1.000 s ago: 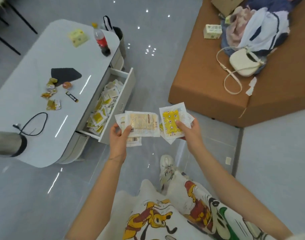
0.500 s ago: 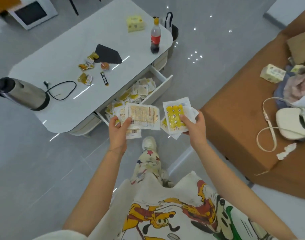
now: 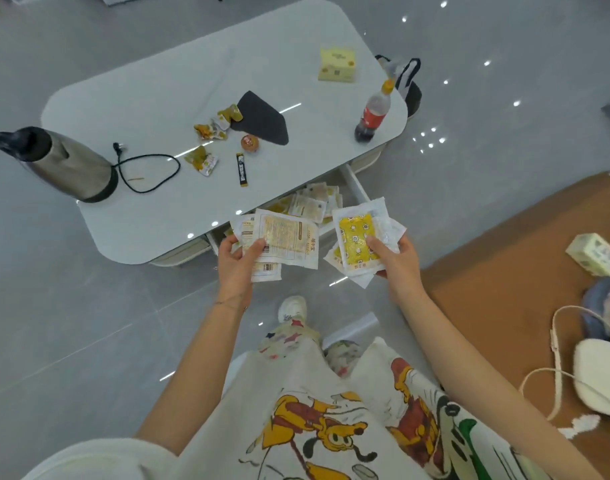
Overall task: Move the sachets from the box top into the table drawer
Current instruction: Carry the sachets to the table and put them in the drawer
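Hidden: most of the drawer (image 3: 358,188), covered by the table (image 3: 192,81) top and by the held packets; only its right wall and a strip of the inside visible just beyond the hands.
Hard to make out: print on every packet, too small to read; exact number in each hand.
Left hand (image 3: 236,268): thumb on top, fingers curled under, pinching the pale sachets (image 3: 289,242).
Right hand (image 3: 395,263): thumb on top, pinching the yellow sachets (image 3: 357,242).
Pale sachets: flat, white-edged, beige printed side up, fanned, held over the drawer front.
Yellow sachets: uneven stack, top one yellow with small white shapes, a crinkled clear one under the thumb.
Loose sachets (image 3: 314,202): heaped in the drawer, just beyond the fingertips.
Beyond the left hand: black stick packet (image 3: 241,169), snack wrappers (image 3: 204,161), dark cloth (image 3: 262,119), kettle (image 3: 64,164) with black cord.
Beyond the right hand: cola bottle (image 3: 374,114), yellow box (image 3: 337,64).
Right of the right hand: brown sofa (image 3: 504,271) with small carton (image 3: 594,254) and white bag (image 3: 598,375), well apart.
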Available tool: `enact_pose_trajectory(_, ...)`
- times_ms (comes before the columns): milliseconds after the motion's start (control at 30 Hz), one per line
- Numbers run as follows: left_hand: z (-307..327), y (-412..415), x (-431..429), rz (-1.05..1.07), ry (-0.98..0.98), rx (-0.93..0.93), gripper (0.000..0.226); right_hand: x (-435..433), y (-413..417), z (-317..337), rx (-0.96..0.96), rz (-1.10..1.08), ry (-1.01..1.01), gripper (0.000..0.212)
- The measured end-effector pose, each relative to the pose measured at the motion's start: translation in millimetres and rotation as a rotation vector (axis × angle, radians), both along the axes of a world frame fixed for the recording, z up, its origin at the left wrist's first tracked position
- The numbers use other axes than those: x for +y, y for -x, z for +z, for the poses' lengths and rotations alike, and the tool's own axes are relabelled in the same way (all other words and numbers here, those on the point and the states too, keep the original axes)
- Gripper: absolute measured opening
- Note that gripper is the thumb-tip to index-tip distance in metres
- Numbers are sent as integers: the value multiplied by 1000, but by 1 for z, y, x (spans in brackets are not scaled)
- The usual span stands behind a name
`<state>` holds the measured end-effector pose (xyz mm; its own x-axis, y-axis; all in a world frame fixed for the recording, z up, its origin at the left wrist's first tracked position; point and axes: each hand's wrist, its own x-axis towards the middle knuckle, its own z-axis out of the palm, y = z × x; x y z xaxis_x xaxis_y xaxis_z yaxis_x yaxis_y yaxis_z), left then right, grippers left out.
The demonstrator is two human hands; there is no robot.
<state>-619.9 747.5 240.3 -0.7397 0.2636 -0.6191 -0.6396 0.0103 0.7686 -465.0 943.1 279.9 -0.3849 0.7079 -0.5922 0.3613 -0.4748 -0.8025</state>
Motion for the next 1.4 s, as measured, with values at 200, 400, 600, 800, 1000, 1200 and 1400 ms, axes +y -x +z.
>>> enact_pose_trajectory(200,-20,29,18,66,67,-27,44,35,57,-27,-24,87,30,49)
enact_pose_trajectory(400,-69,48,36,189,116,-106,37,67,109,-84,-91,258,60,54)
enact_pose_trajectory(600,-186,70,57,294,214,-205,52,103,157,-210,-177,447,-4,57)
enact_pose_trajectory(800,-340,102,75,357,267,-219,43,135,194,-376,-237,608,-75,55)
enact_pose_trajectory(1000,-430,113,79,366,362,-158,44,144,220,-480,-299,626,-115,61)
enact_pose_trajectory(1200,-451,109,82,298,501,15,48,123,231,-506,-374,680,-184,75)
enact_pose_trajectory(1400,-430,107,79,60,755,253,71,109,236,-478,-469,781,-506,84)
